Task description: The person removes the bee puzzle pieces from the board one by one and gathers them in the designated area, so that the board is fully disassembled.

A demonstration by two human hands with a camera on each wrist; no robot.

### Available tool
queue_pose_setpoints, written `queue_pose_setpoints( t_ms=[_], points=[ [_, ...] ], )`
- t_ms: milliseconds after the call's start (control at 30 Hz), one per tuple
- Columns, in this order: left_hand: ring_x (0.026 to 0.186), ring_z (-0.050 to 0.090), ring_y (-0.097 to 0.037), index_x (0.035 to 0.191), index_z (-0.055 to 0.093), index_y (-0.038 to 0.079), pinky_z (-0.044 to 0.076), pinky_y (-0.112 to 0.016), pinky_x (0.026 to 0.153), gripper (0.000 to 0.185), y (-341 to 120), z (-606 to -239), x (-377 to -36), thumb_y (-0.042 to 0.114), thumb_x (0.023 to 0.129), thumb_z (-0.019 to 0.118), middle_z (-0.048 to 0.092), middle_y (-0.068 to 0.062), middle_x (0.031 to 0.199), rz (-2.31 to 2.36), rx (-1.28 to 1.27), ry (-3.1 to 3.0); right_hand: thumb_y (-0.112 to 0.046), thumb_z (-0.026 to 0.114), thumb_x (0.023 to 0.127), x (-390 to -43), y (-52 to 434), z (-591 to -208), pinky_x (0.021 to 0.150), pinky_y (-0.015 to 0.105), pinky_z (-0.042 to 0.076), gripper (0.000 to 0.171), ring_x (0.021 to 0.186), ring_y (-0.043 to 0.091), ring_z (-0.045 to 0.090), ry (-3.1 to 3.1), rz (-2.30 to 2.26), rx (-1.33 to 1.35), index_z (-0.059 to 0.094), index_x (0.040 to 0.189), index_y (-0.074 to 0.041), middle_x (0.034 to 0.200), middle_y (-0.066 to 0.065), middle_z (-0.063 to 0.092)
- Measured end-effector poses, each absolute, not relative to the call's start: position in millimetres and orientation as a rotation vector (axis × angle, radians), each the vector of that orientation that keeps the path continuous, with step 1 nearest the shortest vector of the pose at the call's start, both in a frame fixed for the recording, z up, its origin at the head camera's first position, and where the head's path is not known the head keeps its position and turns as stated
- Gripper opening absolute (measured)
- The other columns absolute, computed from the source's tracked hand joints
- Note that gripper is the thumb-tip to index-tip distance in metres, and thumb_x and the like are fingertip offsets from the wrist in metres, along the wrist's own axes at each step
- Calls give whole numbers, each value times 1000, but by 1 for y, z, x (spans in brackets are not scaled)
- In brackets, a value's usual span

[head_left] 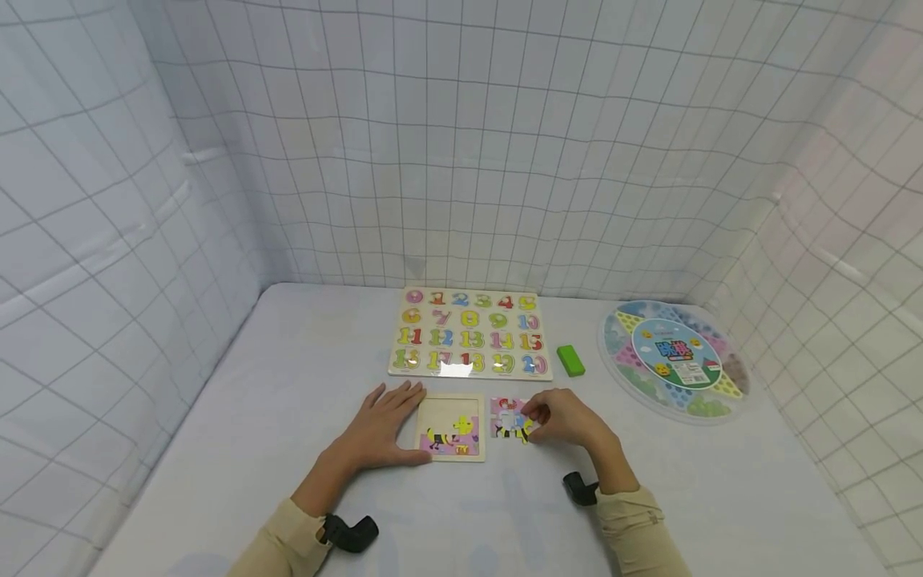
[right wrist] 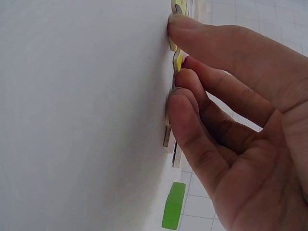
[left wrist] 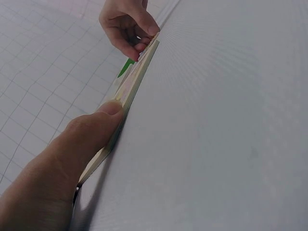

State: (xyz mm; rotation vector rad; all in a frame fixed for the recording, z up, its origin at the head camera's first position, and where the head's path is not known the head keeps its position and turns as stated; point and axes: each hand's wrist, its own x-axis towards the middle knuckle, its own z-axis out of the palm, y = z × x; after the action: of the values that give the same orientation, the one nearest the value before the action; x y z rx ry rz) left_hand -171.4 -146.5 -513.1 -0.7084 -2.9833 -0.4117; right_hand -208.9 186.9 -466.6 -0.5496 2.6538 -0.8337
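A small square wooden jigsaw tray lies on the white table, with pink and yellow picture pieces in its lower part and bare wood above. My left hand rests along its left side, fingers spread, with the thumb on the near edge. Just right of the tray is a flat cluster of joined jigsaw pieces. At that cluster's right side, my right hand pinches a yellow-patterned jigsaw piece between thumb and curled fingers. The right wrist view shows the thumb against its yellow edge; fingers partly hide it.
Behind the tray lies a wooden number puzzle board. A green block sits to its right. Farther right is a round board-game package in clear plastic. White grid-patterned curtains enclose the table's back and sides.
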Motion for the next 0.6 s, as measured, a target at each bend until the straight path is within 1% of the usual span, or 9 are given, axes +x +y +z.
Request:
queue_pose_setpoints(
  t_ms=[400, 600],
  points=[
    [140, 23, -20, 144, 30, 19, 12, -51, 113, 105, -146, -511, -172, 85, 64, 43, 29, 2, 150, -403, -715, -2981, -12, 81, 66, -209, 186, -463, 65, 23, 46, 30, 73, 11, 52, 2646, -830, -511, 69, 93, -11, 78, -3, 59],
    [140, 24, -20, 144, 30, 19, 13, -51, 113, 106, -146, -511, -172, 86, 64, 42, 30, 2, 150, -407, -716, -2977, -12, 81, 66, -209, 186, -464, 65, 23, 46, 30, 74, 12, 51, 2642, -829, -534, 69, 93, -11, 79, -4, 59]
  ],
)
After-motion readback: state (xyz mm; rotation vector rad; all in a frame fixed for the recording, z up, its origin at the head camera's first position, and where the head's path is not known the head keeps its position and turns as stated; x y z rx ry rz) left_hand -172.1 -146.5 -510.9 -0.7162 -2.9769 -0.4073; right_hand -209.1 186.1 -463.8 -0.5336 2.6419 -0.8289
